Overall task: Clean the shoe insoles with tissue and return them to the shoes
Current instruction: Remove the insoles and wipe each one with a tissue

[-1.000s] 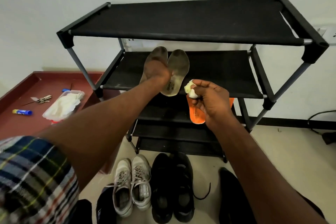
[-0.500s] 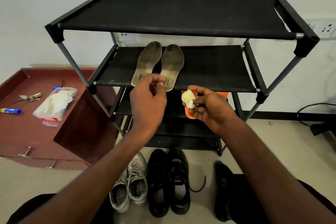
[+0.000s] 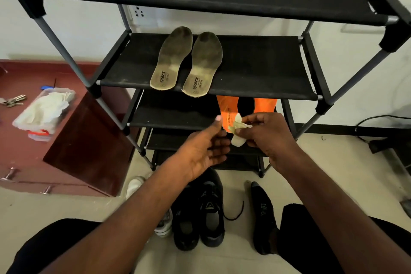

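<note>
The insoles are in two pairs on the black shoe rack (image 3: 262, 66). The worn grey-tan insoles (image 3: 186, 62), printed "sparx", lie side by side on the second shelf, above and beyond the left hand (image 3: 200, 153), heels at the front edge and the right one overhanging it a little. The orange insoles (image 3: 229, 109) lie on the shelf below, just behind both hands, with the nearer one partly hidden by the tissue.

The tissue (image 3: 238, 129) is a crumpled, soiled white wad pinched between the thumb and curled fingers of the right hand (image 3: 266, 138). The left hand is beside it, palm turned up and toward the right hand, fingers loosely spread and mostly straight, holding nothing; its fingertips reach close to the tissue, though I cannot tell whether they touch it.

Below the hands, on the pale floor, a pair of black shoes (image 3: 200, 213) stands with toes toward the rack and a loose lace trailing to the right. A pair of white shoes (image 3: 164, 220) sits just left of them, largely hidden under the left forearm. To the right of the black shoes is the person's foot in a black sock (image 3: 262, 213).

Well to the left of the left hand, a dark red bench (image 3: 84, 151) carries a clear plastic box of white tissues (image 3: 44, 111) and, farther left, a bunch of keys (image 3: 13, 100).
</note>
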Demonstrator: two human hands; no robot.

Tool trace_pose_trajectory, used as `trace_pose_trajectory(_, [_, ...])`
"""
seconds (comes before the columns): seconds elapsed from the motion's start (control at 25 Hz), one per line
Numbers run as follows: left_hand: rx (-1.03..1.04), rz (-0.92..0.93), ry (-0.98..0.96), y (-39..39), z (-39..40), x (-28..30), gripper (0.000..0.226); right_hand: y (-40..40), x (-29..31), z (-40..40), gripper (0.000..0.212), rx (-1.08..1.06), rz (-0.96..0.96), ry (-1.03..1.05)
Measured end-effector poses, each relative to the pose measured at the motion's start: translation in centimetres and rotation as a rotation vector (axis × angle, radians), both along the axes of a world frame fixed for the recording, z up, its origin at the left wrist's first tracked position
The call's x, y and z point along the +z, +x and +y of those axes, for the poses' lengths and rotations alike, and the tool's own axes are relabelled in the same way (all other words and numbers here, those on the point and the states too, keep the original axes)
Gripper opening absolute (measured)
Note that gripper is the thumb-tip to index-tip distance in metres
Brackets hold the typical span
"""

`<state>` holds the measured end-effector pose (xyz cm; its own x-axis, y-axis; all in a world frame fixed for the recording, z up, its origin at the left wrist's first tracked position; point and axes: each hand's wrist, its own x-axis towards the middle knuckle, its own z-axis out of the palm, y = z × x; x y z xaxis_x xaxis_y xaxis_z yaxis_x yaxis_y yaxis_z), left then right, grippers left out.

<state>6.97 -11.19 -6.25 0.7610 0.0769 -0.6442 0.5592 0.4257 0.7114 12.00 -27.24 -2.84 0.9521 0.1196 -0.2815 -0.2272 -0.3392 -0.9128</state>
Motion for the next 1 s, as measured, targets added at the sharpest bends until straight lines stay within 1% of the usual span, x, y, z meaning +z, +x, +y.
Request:
trace_pose_trajectory(0.08, [-0.086, -0.099, 0.051, 0.3, -0.6, 0.4, 0.044, 0.2, 0.0, -0.4, 0.016, -0.043, -0.021, 0.006])
trace_pose_trajectory(0.16, [-0.107, -0.143, 0.091, 0.3, -1.0, 0.3, 0.036, 0.4, 0.2, -0.9, 0.008, -0.089, 0.062, 0.083])
trace_pose_trajectory(0.2, [-0.089, -0.147, 0.074, 0.3, -1.1, 0.2, 0.035, 0.5, 0.2, -1.2, 0.007, -0.125, 0.125, 0.14])
trace_pose_trajectory(0.28, [-0.014, -0.124, -0.054, 0.4, -1.3, 0.2, 0.031, 0.5, 0.1, -1.5, 0.012, -0.2, 0.227, 0.247])
trace_pose_trajectory(0.36, [0.079, -0.097, -0.207, 0.7, -1.5, 0.2, 0.024, 0.4, -0.1, -1.9, 0.02, -0.202, 0.268, 0.259])
trace_pose_trajectory(0.4, [0.105, -0.099, -0.231, 0.8, -1.6, 0.1, 0.023, 0.3, -0.2, -2.0, 0.026, -0.154, 0.271, 0.226])
trace_pose_trajectory(0.44, [0.104, -0.116, -0.208, 0.9, -1.5, 0.0, 0.022, 0.2, -0.3, -2.0, 0.032, -0.078, 0.255, 0.169])
trace_pose_trajectory(0.52, [-0.007, -0.195, -0.051, 1.0, -1.2, -0.5, 0.019, 0.2, -0.4, -2.0, 0.045, 0.081, 0.157, 0.002])
trace_pose_trajectory(0.56, [-0.081, -0.242, 0.026, 0.9, -1.1, -0.6, 0.02, 0.3, -0.4, -2.0, 0.048, 0.122, 0.103, -0.058])
trace_pose_trajectory(0.6, [-0.132, -0.277, 0.07, 0.8, -1.0, -0.6, 0.024, 0.5, -0.3, -2.1, 0.045, 0.144, 0.081, -0.069])
trace_pose_trajectory(0.64, [-0.152, -0.295, 0.076, 0.8, -1.0, -0.6, 0.028, 0.6, -0.1, -2.2, 0.039, 0.157, 0.104, -0.041])
trace_pose_trajectory(0.72, [-0.119, -0.307, 0.035, 0.8, -0.8, -0.6, 0.034, 0.6, 0.4, -2.5, 0.027, 0.229, 0.192, -0.013])
trace_pose_trajectory(0.8, [-0.06, -0.303, -0.022, 0.8, -0.7, -0.6, 0.034, 0.2, 0.2, -2.5, 0.029, 0.318, 0.191, -0.086])
trace_pose_trajectory(0.88, [-0.053, -0.316, -0.047, 0.9, -0.5, -0.7, 0.029, 0.0, -0.1, -2.3, 0.035, 0.34, 0.16, -0.125])
trace_pose_trajectory(1.0, [-0.1, -0.354, 0.018, 0.9, -0.2, -1.0, 0.031, 0.3, -0.3, -2.4, 0.039, 0.364, 0.207, -0.141])
